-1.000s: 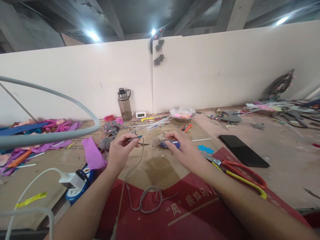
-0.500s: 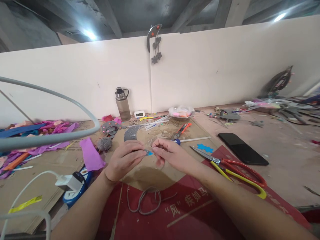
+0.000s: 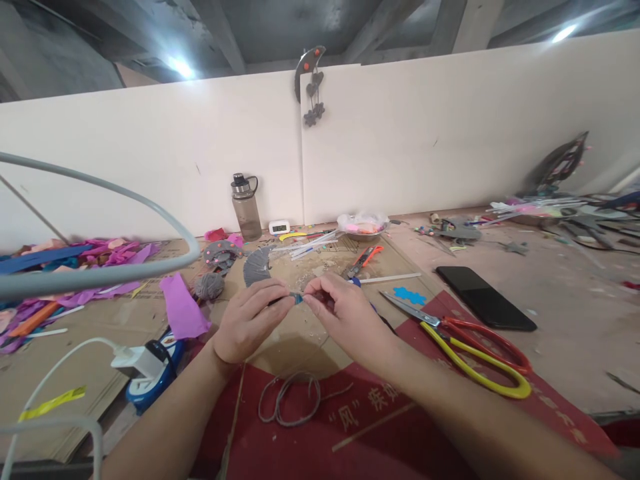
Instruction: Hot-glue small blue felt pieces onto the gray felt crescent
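Note:
My left hand pinches a small blue piece, partly covered in grey and mostly hidden by the fingers. Close against its right end, my right hand has thumb and forefinger pressed together; what lies between them is too small to make out. Below both hands, loops of grey yarn rest on red printed cardboard. A grey-wrapped crescent lies just behind my left hand. To the right are a flat blue flower-edged cutout and large scissors with red and yellow handles.
A black phone lies at right. Behind my hands are an orange utility knife, a bottle and a small digital clock. A yarn ball, purple sheet and power strip are at left.
My right hand has come in closer, its fingertips now meeting the blue piece. The left hand has turned slightly, so less of the blue shows. The grey crescent has shifted a little left.

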A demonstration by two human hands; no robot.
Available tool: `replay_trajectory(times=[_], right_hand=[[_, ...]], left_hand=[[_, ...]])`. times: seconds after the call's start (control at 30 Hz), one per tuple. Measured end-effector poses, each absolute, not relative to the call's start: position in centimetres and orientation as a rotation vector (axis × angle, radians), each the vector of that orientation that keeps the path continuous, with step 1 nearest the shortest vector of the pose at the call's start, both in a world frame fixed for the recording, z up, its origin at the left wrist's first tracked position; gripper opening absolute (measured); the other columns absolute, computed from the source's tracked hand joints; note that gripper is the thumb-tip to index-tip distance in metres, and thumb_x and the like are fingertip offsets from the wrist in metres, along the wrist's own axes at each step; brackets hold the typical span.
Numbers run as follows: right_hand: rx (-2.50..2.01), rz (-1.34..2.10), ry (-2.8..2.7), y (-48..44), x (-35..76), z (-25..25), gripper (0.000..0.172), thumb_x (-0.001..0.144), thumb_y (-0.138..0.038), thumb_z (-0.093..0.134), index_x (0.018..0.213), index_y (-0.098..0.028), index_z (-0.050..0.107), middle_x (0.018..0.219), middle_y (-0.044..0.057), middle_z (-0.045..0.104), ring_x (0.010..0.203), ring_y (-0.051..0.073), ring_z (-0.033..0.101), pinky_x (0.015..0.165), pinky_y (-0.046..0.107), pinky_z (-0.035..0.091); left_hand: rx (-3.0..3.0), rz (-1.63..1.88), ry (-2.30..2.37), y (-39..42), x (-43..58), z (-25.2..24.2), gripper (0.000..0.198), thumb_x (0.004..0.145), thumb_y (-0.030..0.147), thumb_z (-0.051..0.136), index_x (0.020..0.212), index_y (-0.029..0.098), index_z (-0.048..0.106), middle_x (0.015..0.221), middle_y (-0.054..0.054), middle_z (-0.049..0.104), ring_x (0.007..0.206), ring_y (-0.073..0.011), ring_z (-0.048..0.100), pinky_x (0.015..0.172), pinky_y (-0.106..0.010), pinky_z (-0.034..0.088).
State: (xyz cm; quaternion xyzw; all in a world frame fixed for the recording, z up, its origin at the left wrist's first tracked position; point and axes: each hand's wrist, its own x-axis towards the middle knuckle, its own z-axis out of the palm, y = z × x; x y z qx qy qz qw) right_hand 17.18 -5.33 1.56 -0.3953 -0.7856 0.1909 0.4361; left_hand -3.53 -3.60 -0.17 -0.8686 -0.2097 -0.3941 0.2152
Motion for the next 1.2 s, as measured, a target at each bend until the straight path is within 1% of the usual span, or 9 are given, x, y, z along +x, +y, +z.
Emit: replay_trajectory(times=[0.2, 0.33, 0.4, 0.57, 0.8, 0.93, 1.07, 1.2], right_hand=[[-0.959, 0.37, -1.92, -5.9, 16.9, 1.1, 0.01, 0.088, -0.019, 0.05, 0.082, -0.018, 0.057, 0.08, 0.003, 0.059, 0.075, 0.015, 0.053, 0.069, 0.028, 0.04], [-0.933, 0.321, -1.903, -6.1, 16.8, 0.8, 0.01, 0.088, -0.017, 0.049, 0.082, -0.019, 0.057, 0.081, 0.004, 0.059, 0.076, 0.015, 0.052, 0.069, 0.028, 0.041], [-0.925, 0.313, -1.889, -6.2, 16.8, 0.8, 0.01, 0.088, -0.017, 0.049, 0.083, -0.019, 0.057, 0.08, 0.004, 0.059, 0.074, 0.015, 0.053, 0.068, 0.028, 0.042], [-0.94, 0.293, -1.847, -6.4, 16.6, 0.6, 0.007, 0.087, -0.018, 0.052, 0.083, -0.02, 0.058, 0.08, 0.004, 0.06, 0.073, 0.015, 0.053, 0.065, 0.028, 0.043], [-0.913, 0.296, -1.841, -6.7, 16.4, 0.4, 0.008, 0.089, -0.02, 0.051, 0.084, -0.02, 0.057, 0.081, 0.004, 0.059, 0.074, 0.015, 0.054, 0.066, 0.028, 0.044], [-0.912, 0.293, -1.84, -6.9, 16.3, 0.3, 0.008, 0.089, -0.02, 0.05, 0.084, -0.02, 0.057, 0.082, 0.004, 0.059, 0.075, 0.015, 0.054, 0.066, 0.028, 0.044], [-0.905, 0.275, -1.831, -7.1, 16.2, 0.2, 0.007, 0.088, -0.019, 0.051, 0.085, -0.02, 0.056, 0.082, 0.004, 0.058, 0.075, 0.015, 0.055, 0.066, 0.027, 0.045], [-0.882, 0.235, -1.823, -7.3, 16.1, 0.2, 0.007, 0.088, -0.016, 0.051, 0.089, -0.021, 0.057, 0.082, 0.004, 0.058, 0.076, 0.014, 0.055, 0.066, 0.026, 0.046]], left_hand=[[-2.278, -1.098, -0.646, -4.4, -2.8, 0.3, 0.027, 0.074, 0.011, 0.068, 0.098, 0.022, 0.065, 0.091, -0.004, 0.07, 0.093, -0.0173, 0.064, 0.082, -0.03, 0.053], [-2.231, -1.09, -0.71, -4.9, -2.5, 0.3, 0.022, 0.076, 0.013, 0.066, 0.096, 0.023, 0.066, 0.088, -0.004, 0.07, 0.09, -0.017, 0.065, 0.08, -0.029, 0.054], [-2.225, -1.108, -0.718, -5.0, -2.3, 0.2, 0.022, 0.077, 0.013, 0.065, 0.097, 0.023, 0.065, 0.088, -0.004, 0.07, 0.091, -0.0177, 0.066, 0.081, -0.03, 0.054], [-2.212, -1.156, -0.705, -5.1, -2.0, 0.0, 0.023, 0.077, 0.012, 0.064, 0.098, 0.021, 0.064, 0.089, -0.004, 0.07, 0.102, -0.0202, 0.065, 0.084, -0.03, 0.055], [-2.185, -1.168, -0.754, -5.2, -1.8, -0.5, 0.023, 0.075, 0.01, 0.066, 0.097, 0.02, 0.063, 0.091, -0.004, 0.071, 0.092, -0.016, 0.067, 0.078, -0.023, 0.053], [-2.179, -1.187, -0.775, -5.3, -1.8, -0.5, 0.022, 0.076, 0.011, 0.064, 0.095, 0.021, 0.063, 0.088, -0.004, 0.07, 0.087, -0.0148, 0.067, 0.076, -0.023, 0.052], [-2.165, -1.196, -0.771, -5.3, -1.6, -0.5, 0.023, 0.077, 0.01, 0.063, 0.097, 0.021, 0.061, 0.087, -0.005, 0.069, 0.087, -0.0148, 0.066, 0.075, -0.023, 0.052], [-2.148, -1.208, -0.786, -5.4, -1.4, -0.5, 0.026, 0.076, 0.01, 0.065, 0.1, 0.019, 0.06, 0.088, -0.006, 0.069, 0.089, -0.0154, 0.066, 0.078, -0.023, 0.052]])
